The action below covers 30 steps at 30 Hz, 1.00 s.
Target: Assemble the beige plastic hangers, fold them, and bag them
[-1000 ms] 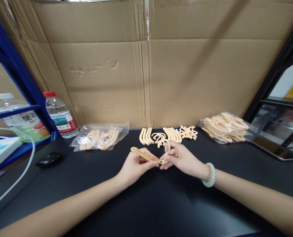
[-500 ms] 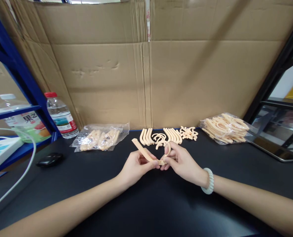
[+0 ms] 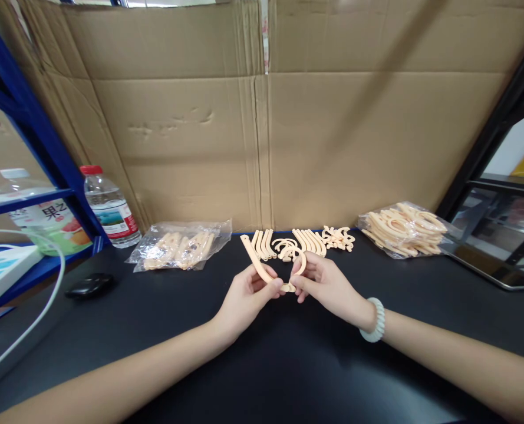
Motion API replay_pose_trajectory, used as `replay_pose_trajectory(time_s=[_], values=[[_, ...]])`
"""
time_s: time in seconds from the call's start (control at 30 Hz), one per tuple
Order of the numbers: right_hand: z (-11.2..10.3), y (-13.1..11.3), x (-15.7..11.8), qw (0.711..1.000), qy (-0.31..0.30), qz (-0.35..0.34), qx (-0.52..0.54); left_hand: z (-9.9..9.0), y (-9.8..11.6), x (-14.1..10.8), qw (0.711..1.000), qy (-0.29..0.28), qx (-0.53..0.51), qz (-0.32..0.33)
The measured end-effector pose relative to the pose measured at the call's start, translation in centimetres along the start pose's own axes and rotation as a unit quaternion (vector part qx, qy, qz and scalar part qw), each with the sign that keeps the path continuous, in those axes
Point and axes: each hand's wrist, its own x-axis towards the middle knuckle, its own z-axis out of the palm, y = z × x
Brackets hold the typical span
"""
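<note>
My left hand is closed on a long, slightly bent beige plastic hanger arm, which slants up and away to the left. A curved beige hanger hook is pinched between the thumb and fingers of my right hand. The lower ends of the two pieces meet between my fingertips; whether they are locked together I cannot tell. Behind them on the black table lie bent hanger arms in a row, more arms to the left, curved hooks and a heap of small connecting pieces.
Clear bags of beige parts lie at left and right. A black mouse, a red-capped water bottle and a white cable are on the left. A tablet lies far right. Cardboard walls the back.
The hanger arm has turned more upright, its far end shifting right. The hook has swung round so its curve opens to the left, and my right hand has moved slightly right.
</note>
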Motion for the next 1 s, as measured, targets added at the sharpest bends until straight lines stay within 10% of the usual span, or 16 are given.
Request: replay_pose_trajectory(time_s=[0.23,0.4,0.57,0.7,1.0], values=[[-0.5,-0.2,0.4,0.999,-0.012,0.023,0.028,0.6,0.3,-0.5,0.998,-0.039,-0.005,-0.04],[-4.1,-0.3,2.2,0.991,0.092,-0.06,-0.078,1.0,0.8,-0.8,0.995,-0.001,-0.05,-0.09],[-7.5,1.4,3.9,0.852,0.053,-0.223,-0.472,1.3,0.8,-0.8,0.991,-0.001,-0.083,-0.1],[-7.7,3.0,4.7,0.777,-0.018,-0.235,-0.583,1.3,0.5,-0.7,0.993,0.005,-0.083,-0.088],[-6.8,4.2,5.3,0.8,-0.009,-0.249,-0.546,1.4,0.5,-0.7,0.996,-0.003,-0.061,-0.071]])
